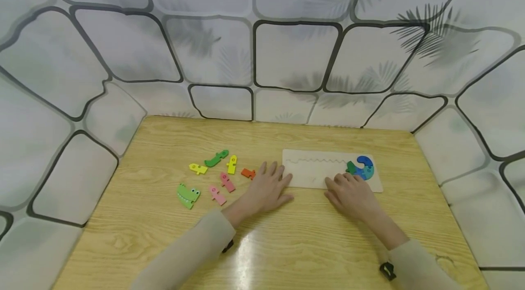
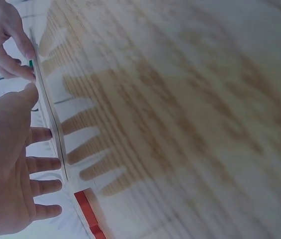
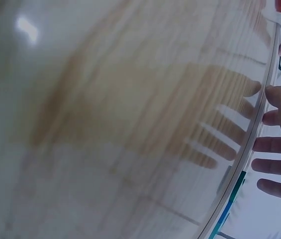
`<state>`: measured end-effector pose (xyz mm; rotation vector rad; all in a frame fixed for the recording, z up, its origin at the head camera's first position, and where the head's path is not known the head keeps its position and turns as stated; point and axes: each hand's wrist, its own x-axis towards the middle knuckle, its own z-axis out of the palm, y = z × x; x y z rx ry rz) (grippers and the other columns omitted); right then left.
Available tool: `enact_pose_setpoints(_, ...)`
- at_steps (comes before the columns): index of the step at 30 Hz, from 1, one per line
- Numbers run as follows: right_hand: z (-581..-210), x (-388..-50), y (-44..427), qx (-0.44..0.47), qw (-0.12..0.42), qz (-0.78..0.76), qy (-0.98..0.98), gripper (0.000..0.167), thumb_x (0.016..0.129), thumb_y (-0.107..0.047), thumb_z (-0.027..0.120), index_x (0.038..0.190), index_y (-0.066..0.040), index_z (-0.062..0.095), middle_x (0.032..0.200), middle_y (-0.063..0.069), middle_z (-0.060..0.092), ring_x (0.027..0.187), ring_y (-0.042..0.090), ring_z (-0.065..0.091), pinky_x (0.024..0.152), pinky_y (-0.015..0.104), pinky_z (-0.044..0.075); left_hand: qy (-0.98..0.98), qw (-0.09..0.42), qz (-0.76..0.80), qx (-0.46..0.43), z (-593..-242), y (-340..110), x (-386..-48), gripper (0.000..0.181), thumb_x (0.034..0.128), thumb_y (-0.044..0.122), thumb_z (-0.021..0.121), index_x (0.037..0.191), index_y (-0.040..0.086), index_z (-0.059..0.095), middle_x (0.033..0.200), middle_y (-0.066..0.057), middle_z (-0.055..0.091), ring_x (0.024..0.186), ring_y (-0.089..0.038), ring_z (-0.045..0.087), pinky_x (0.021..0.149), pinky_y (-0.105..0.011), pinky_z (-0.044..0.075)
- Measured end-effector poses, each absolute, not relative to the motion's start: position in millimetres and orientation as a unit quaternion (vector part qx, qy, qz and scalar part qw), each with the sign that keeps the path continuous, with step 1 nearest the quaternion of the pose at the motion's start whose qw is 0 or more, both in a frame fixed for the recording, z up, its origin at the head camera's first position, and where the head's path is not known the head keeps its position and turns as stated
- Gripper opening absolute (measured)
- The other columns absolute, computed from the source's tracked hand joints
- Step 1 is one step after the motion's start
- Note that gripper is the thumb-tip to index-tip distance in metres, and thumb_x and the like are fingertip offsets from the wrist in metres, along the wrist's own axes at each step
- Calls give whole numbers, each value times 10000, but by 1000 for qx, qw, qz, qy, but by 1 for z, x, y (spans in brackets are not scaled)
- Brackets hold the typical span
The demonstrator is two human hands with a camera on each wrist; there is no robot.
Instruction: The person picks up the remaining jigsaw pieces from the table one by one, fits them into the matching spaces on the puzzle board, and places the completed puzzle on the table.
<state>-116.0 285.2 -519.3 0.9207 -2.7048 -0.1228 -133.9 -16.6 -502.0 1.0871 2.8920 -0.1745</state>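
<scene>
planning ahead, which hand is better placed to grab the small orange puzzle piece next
Probably the left hand: it lies beside that orange piece; the right hand is at the pale rectangular board.

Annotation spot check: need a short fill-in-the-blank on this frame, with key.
1. In the head view, the fitted blue and green pieces sit at the ____ end of the board.
2. Exactly ____ loose yellow pieces lie on the table.
3. Of the left hand and right hand, the one nearer the orange-red piece is the ____.

Missing words: right; two; left hand.
</scene>
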Motion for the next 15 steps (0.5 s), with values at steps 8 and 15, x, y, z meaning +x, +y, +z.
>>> enact_pose_setpoints(8,-518,-109,280,314,123,-48,-940,283,966,-364,747,1133,-145,684,960,89,721,917,316,710,801,468,609,935,27,-52,349,-504,-21,-128,699,1066,674,376,1613,244,432,1652,-119,460,1554,-361,413,1276,-577,339)
enact_pose_setpoints(15,-516,-103,277,314,116,-53,-941,305,976,-378,728,1166,-142,689,972,80,712,940,304,701,817,465,604,936,42,-46,347,-504,-24,-122,713,1064,676,376,1631,245,408,1683,-126,420,1573,-371,386,1290,-586,311)
